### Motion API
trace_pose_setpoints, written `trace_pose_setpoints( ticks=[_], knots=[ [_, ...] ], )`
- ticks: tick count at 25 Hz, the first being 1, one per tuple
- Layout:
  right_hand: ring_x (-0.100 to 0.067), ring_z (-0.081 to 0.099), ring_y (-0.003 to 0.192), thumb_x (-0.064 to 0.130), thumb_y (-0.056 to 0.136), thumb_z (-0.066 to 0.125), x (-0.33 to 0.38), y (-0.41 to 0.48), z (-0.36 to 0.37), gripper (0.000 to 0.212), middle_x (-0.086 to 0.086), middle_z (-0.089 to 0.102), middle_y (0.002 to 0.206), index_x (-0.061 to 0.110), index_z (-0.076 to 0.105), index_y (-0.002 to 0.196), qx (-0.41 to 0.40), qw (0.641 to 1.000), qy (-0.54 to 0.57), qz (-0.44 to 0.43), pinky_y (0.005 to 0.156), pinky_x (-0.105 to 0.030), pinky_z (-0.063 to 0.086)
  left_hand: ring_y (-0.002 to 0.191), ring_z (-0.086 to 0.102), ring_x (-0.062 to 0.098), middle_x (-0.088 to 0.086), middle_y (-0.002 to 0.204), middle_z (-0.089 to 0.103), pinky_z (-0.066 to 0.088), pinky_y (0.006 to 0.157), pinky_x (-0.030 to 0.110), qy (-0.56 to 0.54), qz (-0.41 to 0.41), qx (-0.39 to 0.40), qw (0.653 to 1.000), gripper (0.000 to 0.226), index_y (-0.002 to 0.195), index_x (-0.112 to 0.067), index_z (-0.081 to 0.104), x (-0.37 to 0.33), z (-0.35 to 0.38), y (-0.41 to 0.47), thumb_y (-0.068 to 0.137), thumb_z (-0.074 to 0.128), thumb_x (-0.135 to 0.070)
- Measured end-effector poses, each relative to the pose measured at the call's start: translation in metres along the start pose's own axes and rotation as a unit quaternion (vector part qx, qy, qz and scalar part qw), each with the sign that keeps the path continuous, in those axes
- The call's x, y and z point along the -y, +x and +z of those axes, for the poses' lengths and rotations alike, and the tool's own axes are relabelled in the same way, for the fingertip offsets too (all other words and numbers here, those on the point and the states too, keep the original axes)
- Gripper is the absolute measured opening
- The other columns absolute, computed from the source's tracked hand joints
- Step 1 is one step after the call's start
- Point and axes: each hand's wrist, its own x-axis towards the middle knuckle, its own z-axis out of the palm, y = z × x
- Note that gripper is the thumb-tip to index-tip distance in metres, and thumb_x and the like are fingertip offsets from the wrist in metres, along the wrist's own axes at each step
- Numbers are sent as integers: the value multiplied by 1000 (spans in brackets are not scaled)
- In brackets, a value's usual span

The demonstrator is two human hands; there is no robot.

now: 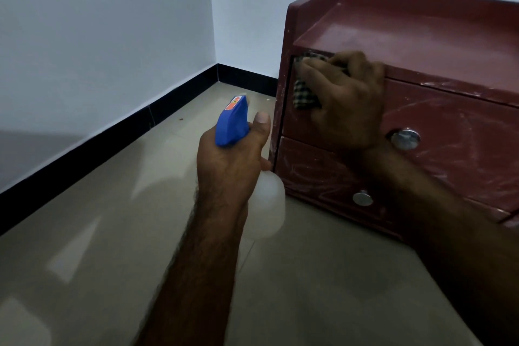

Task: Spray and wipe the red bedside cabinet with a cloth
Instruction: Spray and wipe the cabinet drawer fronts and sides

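Observation:
The red bedside cabinet (438,45) stands on the floor against the wall at the right, with two drawers and scuffed, streaked fronts. My right hand (345,98) presses a checked cloth (304,94) against the upper left corner of the top drawer, fingers curled over it. My left hand (230,160) grips a spray bottle (233,123) with a blue trigger head and a translucent white body, held left of the cabinet with its nozzle pointing away towards the room corner.
Round metal knobs sit on the top drawer (405,139) and the bottom drawer (362,198). A glossy tiled floor (112,233) spreads to the left, bordered by a black skirting board (126,123) under white walls that meet in a corner.

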Motion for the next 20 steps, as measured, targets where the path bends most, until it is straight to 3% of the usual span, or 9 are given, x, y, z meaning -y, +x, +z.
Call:
trace_pose_setpoints(
  ticks=[4,8,10,14,17,20],
  knots=[
    [-30,60,113,23,89,69,5,8,12,46,8,69,130,25,65,134,-17,1000,16,-2,85,-44,41,58,71,14,-2,71,68,59,64,37,14,1,0,1000,24,80,-34,55,5,-1,1,88,71,-50],
    [-28,58,110,18,83,61,20,-2,9,49,9,72,124,23,67,132,-72,988,50,130,84,-41,38,57,71,16,-6,71,70,62,74,47,10,1,2,1000,23,79,-34,57,3,-2,4,88,72,-49],
    [-29,59,109,19,85,62,31,7,10,48,8,72,124,23,67,132,-54,987,56,140,83,-41,37,58,72,17,-15,71,70,62,76,49,17,0,6,1000,24,82,-32,59,2,-3,6,88,72,-51],
    [-30,60,109,23,86,61,27,18,9,49,7,72,123,23,66,135,-42,992,63,105,83,-40,37,58,71,15,-12,74,71,61,77,51,22,-6,9,1000,23,84,-32,59,3,-5,8,88,71,-52],
    [-28,58,109,21,83,57,29,10,6,52,8,72,122,25,65,134,-57,983,54,164,82,-35,31,59,71,14,-12,73,70,61,77,50,30,-1,7,1000,23,84,-33,58,3,-5,8,88,70,-53],
    [-27,56,111,17,85,63,44,12,11,55,10,69,128,26,61,139,-4,983,48,177,83,-36,32,58,72,15,-11,75,71,61,76,49,28,-2,7,1000,22,83,-36,57,5,-6,10,87,70,-53]
  ],
)
